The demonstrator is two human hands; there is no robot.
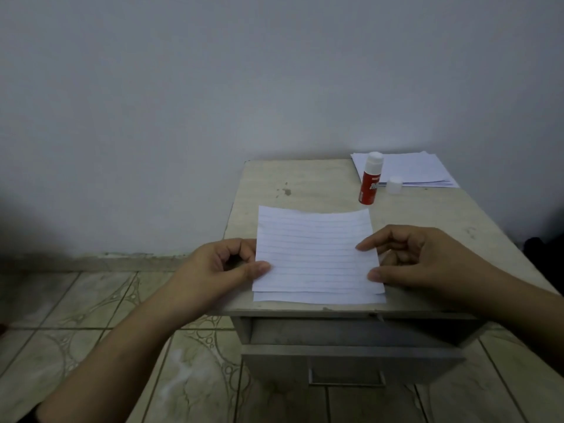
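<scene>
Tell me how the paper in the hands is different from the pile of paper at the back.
The lined paper is held by the left hand and right hand; the pile lies untouched. The lined paper sits at the table's near edge, the pile in the far right corner. Both are white.

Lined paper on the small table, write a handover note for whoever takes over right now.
Left hand pinches the lined sheet at its left edge; right hand pinches the right edge.
The sheet lies at the near edge of the table, a second layer peeking out below.
Glue stick stands uncapped behind it, cap beside the paper stack at the far right corner.
Done: glue opened. Left, probably: align the layers, press them, recap.
</scene>
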